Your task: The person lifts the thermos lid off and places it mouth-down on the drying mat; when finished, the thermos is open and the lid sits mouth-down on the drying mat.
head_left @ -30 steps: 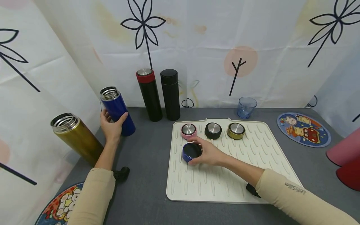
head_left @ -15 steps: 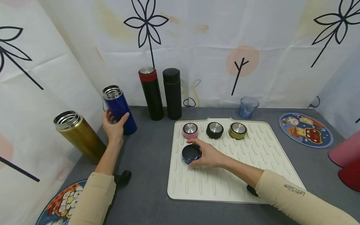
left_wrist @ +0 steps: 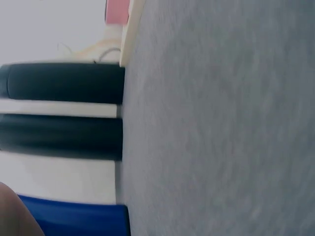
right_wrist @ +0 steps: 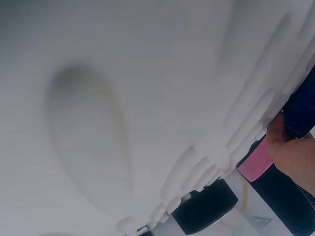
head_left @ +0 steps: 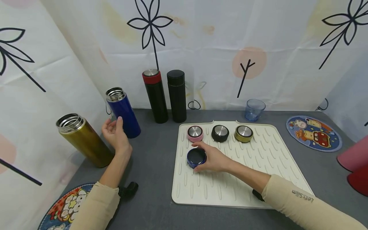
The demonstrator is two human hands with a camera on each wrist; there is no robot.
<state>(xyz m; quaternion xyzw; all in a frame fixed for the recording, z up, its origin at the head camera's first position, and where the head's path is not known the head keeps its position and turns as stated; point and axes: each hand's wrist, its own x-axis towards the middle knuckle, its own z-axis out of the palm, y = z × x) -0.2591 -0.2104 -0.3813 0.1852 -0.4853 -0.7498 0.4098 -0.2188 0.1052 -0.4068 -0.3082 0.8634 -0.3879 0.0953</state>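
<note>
My right hand (head_left: 215,158) pinches a dark blue bottle lid (head_left: 196,156) between thumb and fingers, at the left of the white ridged mat (head_left: 230,188). The lid's black underside faces up. Beside the blue thermos bottle (head_left: 125,111) is my left hand (head_left: 117,138), its fingers loosely bent and holding nothing. That bottle stands lidless, its steel mouth showing. Left of it stands a gold thermos bottle (head_left: 86,140), also without a lid. Pink (head_left: 195,133), black (head_left: 220,133) and gold (head_left: 243,133) lids line the mat's far side.
Two dark bottles stand at the back, one with a red collar (head_left: 152,80) and one all black (head_left: 176,95). A blue glass (head_left: 254,110) is behind the mat. Round cartoon mats lie at right (head_left: 313,133) and front left (head_left: 66,207). Pink and red objects (head_left: 356,153) edge in at right.
My left hand has let go of the blue thermos bottle and drawn back slightly toward me. The right hand keeps its pinch on the lid, which has tipped over to a flatter position.
</note>
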